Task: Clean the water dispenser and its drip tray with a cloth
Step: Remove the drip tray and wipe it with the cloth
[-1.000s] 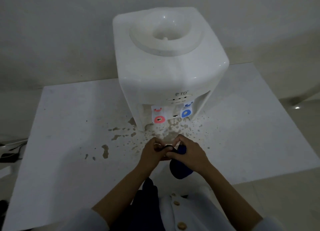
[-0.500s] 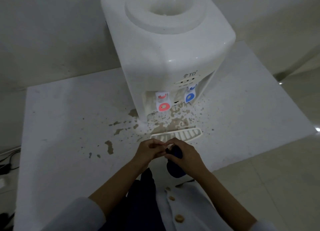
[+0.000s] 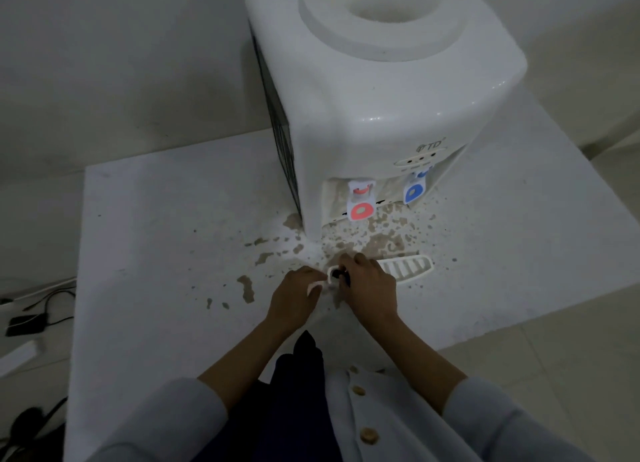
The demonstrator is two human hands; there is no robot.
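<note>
The white water dispenser stands on a white table, with a red tap and a blue tap on its front. Brown stains spatter the table below the taps. The slotted white drip tray grille lies flat in front, partly behind my right hand. My left hand pinches a small white plastic piece. My right hand presses a dark blue cloth against that piece; most of the cloth is hidden in the hand.
Black cables and a white power strip lie on the floor at the left. A wall rises behind the table. The table's front edge runs just below my wrists, and tiled floor shows at the right.
The view has swung left, so the dispenser sits further right. The hanging part of the cloth has gone out of sight in my right hand, and a white piece now shows between my hands.
</note>
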